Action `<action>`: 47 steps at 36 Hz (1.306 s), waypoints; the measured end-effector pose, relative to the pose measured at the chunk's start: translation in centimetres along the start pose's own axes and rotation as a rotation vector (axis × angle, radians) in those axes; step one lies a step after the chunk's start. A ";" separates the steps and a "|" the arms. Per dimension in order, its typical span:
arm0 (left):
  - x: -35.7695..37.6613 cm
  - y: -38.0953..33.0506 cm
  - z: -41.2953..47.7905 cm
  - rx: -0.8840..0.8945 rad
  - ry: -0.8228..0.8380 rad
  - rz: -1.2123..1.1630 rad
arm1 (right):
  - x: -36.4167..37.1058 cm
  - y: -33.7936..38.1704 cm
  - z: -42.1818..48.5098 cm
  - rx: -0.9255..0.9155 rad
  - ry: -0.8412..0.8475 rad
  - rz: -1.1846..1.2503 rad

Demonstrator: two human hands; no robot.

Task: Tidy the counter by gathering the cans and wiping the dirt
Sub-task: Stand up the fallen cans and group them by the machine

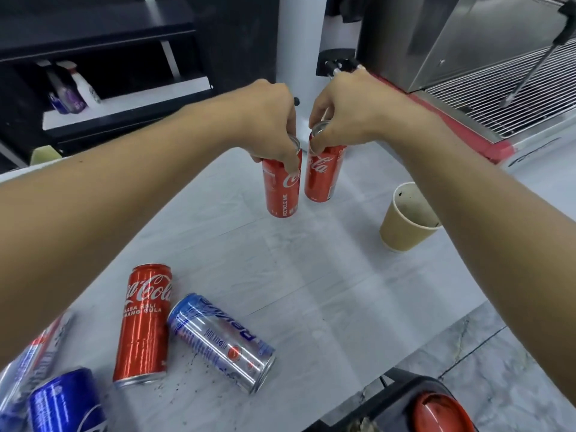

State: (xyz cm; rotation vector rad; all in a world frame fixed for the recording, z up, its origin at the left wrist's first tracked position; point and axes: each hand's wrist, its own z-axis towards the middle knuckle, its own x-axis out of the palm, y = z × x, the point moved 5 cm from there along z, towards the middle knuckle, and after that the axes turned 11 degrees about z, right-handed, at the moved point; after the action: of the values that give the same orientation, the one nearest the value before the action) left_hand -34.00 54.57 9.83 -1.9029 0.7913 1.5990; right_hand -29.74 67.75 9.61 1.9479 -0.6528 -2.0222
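Head view
Left hand (268,116): closed from above around the top rim of a red Coca-Cola can (282,185), fingers curled down over its upper edge; the can is held upright.
Right hand (346,110): closed in the same way on the top of a second red Coca-Cola can (324,173), which is tilted slightly.
The 2 held cans: kept side by side, nearly touching, over the far middle of the white marble counter (311,275); whether their bases rest on the surface cannot be told.
Lying Coca-Cola can (143,325): seen on its side at the near left of the counter, base toward the camera.
Revive can (221,341): silver and blue, on its side just right of the lying Coca-Cola can, touching it near the top.
Blue Pepsi can (65,400): found at the lower left corner, partly cut off by the frame.
Another silver and blue can (31,360): partly hidden under the left forearm.
Dirt (184,378): dark specks scattered on the counter around the lying cans.
Paper cup (405,216): tan, upright, placed to the right of the held cans, partly covered by the right forearm.
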 end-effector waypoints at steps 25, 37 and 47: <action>2.3 0.8 4.0 -0.017 0.060 -0.013 | 2.6 -2.6 3.8 0.044 0.064 0.016; 3.1 0.9 3.7 -0.026 0.098 -0.052 | 2.8 -2.6 3.2 0.068 0.093 0.034; 3.3 1.8 1.6 -0.013 0.020 -0.143 | 2.1 -1.9 1.4 0.058 0.049 0.031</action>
State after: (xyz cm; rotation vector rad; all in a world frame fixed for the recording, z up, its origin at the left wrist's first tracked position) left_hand -35.95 54.11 6.32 -1.9413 0.6391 1.5042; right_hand -31.02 68.61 6.82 2.0006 -0.7325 -1.9512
